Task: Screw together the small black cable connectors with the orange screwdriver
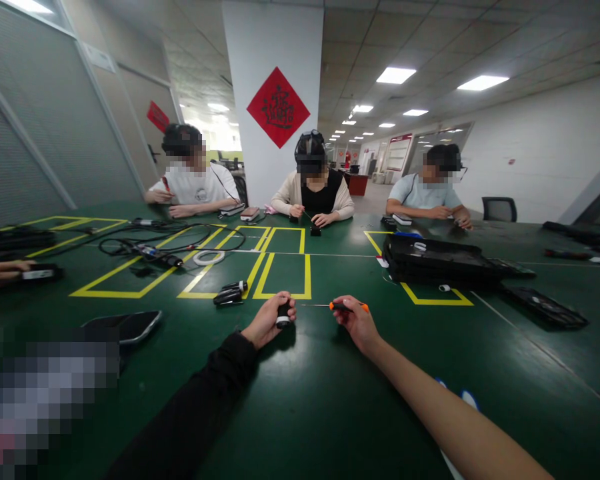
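My left hand (270, 320) is closed round a small black cylindrical part with a white band (283, 317); what it is exactly I cannot make out. An orange-and-black screwdriver (350, 307) is gripped by the handle in my right hand (357, 327). Its thin shaft points left toward the black part, and the tip seems to stop near my left fingers; whether it touches the part is too small to tell. Just beyond my left hand, black pieces with a white ring (231, 292) lie on the green table (325, 400).
Yellow tape rectangles (290, 295) mark the table. Black cables (160, 253) and a white tape roll (209, 257) lie at left, a black case (435, 260) and a flat black panel (545, 307) at right. Several people sit around; one person's hand (10, 270) rests at far left.
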`<state>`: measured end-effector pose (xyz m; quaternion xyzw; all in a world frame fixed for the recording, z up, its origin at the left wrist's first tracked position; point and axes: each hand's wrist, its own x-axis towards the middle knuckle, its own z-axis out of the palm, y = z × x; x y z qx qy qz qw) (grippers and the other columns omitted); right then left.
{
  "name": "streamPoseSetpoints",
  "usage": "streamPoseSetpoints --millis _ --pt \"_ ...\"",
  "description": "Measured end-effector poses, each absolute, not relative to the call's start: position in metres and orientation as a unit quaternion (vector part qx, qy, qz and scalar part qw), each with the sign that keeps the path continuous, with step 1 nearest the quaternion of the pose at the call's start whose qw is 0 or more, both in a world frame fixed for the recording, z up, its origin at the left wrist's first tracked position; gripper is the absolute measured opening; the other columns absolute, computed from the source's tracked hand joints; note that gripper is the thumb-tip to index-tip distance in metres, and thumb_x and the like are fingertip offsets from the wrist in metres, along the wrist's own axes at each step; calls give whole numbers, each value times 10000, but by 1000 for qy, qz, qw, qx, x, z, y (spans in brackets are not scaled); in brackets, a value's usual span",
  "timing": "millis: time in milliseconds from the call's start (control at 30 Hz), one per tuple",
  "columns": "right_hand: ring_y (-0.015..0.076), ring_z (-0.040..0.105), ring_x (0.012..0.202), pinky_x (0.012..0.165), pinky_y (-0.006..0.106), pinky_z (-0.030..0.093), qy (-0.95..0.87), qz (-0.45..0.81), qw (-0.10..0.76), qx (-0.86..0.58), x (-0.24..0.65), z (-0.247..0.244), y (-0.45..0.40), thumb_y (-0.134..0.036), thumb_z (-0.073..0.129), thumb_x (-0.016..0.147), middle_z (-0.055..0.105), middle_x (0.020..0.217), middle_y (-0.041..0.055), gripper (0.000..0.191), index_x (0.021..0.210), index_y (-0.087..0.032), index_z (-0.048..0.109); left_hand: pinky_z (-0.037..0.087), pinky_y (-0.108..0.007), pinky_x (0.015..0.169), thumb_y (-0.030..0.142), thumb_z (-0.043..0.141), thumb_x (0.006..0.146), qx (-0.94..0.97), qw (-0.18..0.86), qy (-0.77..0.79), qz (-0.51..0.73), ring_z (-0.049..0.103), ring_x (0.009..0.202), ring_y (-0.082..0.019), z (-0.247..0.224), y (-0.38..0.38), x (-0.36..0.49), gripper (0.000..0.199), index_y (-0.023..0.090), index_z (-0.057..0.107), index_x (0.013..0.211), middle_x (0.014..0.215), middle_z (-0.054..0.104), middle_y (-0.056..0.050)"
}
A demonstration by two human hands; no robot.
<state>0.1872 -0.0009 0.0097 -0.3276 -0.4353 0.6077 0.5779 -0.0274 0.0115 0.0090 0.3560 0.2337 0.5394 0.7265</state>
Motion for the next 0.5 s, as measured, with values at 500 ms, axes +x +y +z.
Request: streamPoseSetpoints --millis 500 --pt "126 549 625 540 235 416 -427 615 575 -330 190 14 -2 -372 533 719 629 768 37 240 817 -171 624 412 -187 473 315 505 757 409 647 312 563 467 513 -59 13 10 -24 167 163 437 750 670 475 24"
